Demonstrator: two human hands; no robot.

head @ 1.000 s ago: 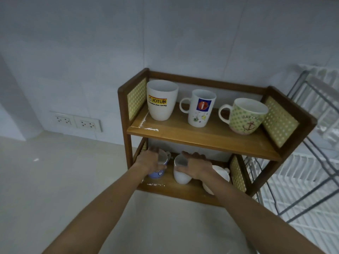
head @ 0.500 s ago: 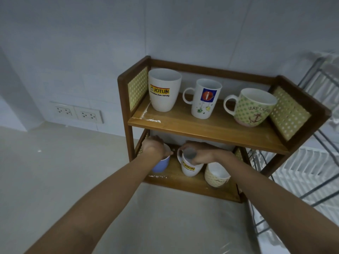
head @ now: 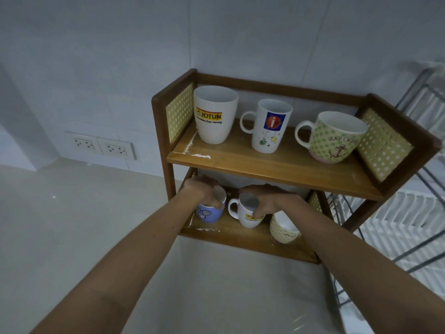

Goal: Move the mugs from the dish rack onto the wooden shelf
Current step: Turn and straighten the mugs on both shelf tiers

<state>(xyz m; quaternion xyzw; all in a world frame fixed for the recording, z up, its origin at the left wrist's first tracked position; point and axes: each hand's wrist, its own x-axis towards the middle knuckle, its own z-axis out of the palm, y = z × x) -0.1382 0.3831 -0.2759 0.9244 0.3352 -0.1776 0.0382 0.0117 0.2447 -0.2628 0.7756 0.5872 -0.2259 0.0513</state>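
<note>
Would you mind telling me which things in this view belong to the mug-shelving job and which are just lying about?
Part of the job:
- wooden shelf
- blue mug, under the left hand
- small white mug, under the right hand
- four other mugs on the shelf
- dish rack

Just there:
- wall sockets
- counter

Glossy glazed mugs [head: 215, 114] sit on a smooth varnished wooden shelf [head: 272, 162]; the dish rack [head: 423, 97] is thin metal wire.

Three mugs [head: 267, 125] stand on the wooden shelf's [head: 277, 165] upper board, three more below; the dish rack [head: 409, 213] stands right
</note>
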